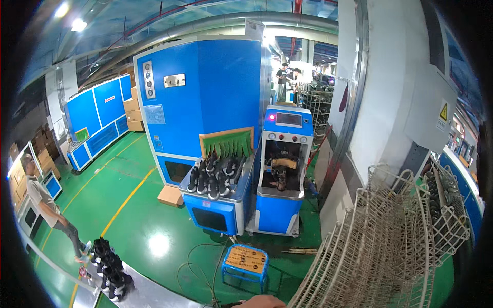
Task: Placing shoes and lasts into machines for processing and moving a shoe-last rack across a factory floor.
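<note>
One hand shows at the lower edge, knuckles up; grip indeterminate. Nearest: blue stool, long axis running left-right.

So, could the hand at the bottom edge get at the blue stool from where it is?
Probably yes: the hand sits just below the blue stool, with only green floor and loose cables nearby. Which hand it is cannot be told.

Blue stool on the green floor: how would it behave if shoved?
The stool looks light: thin tube frame, small seat. It would probably slide on the glossy floor rather than tip, being low and wide. The cables beside it might snag a leg.
</note>
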A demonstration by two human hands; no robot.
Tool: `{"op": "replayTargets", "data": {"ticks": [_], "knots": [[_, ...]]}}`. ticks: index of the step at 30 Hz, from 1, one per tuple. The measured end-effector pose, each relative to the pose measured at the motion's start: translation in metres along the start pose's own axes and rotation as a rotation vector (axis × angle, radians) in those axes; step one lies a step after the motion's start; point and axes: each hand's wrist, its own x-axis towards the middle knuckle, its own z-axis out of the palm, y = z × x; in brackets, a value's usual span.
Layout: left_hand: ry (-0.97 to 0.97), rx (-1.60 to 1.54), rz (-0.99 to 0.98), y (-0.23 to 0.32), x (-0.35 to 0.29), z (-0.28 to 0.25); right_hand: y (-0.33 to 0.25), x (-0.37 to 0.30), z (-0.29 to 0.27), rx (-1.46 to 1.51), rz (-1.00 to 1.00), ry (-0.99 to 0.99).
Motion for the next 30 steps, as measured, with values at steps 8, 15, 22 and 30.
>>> {"op": "replayTargets", "data": {"ticks": [8, 15, 22, 30], "knots": [[0.041, 0.173, -0.354, -0.124, -0.024, -0.091, -0.052, -0.092, 0.169, -0.034, 0.03, -0.055], [-0.188, 0.208, -0.485, -0.198, -0.051, -0.07, -0.054, -0.11, 0.227, -0.03, 0.045, -0.073], [-0.162, 0.088, -0.36, -0.195, 0.037, -0.03, -0.028, -0.096, 0.239, -0.053, 0.075, -0.029], [-0.237, 0.119, 0.032, -0.168, 0.218, 0.026, 0.022, -0.055, 0.253, -0.057, 0.147, -0.008]]}}
